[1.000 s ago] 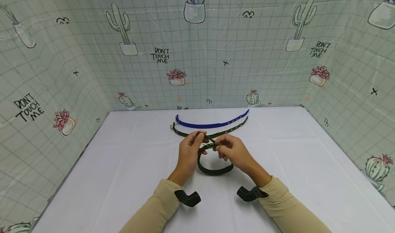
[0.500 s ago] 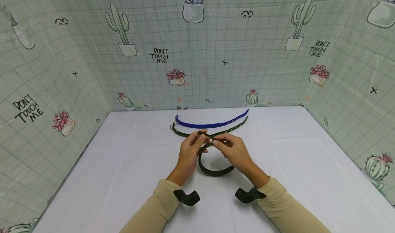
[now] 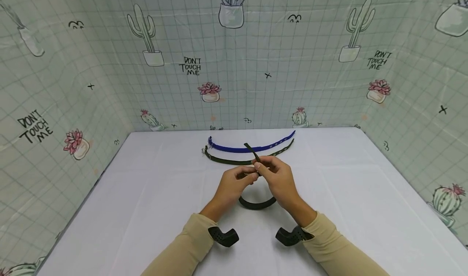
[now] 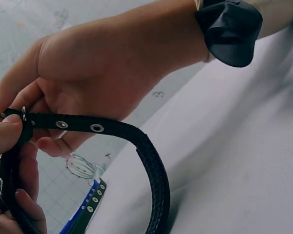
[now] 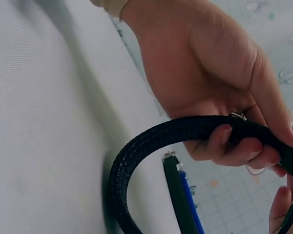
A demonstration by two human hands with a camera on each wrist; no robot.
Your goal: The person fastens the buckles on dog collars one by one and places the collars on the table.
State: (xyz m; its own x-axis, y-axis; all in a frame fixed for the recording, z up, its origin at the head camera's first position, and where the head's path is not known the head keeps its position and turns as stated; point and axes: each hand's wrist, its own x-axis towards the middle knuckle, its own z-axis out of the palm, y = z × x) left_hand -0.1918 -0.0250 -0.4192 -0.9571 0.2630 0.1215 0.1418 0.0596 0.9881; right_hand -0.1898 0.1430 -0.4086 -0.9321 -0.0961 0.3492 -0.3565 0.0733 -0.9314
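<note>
A dark green collar with metal eyelets is bent into a loop point(image 3: 257, 206) between both hands, its free strap tip point(image 3: 250, 148) pointing up and away. My left hand point(image 3: 234, 184) pinches the eyelet end of the strap point(image 4: 80, 124) close to a small metal ring point(image 4: 24, 113). My right hand point(image 3: 280, 182) grips the thicker end, thumb on top and fingers curled beneath; a metal ring point(image 5: 238, 116) shows beside those fingers in the right wrist view. The fingertips of both hands meet at the join and partly hide it.
Behind the hands, a second green collar point(image 3: 228, 161) and a blue collar point(image 3: 237, 149) lie stretched across the white table point(image 3: 164, 194). A patterned cloth wall point(image 3: 237, 97) rises along the table's back edge. Each wrist wears a black camera mount point(image 3: 224, 237).
The left hand has come down from the strap tip toward the join. The right hand now pinches higher on the strap, and the tip stands out above the fingers.
</note>
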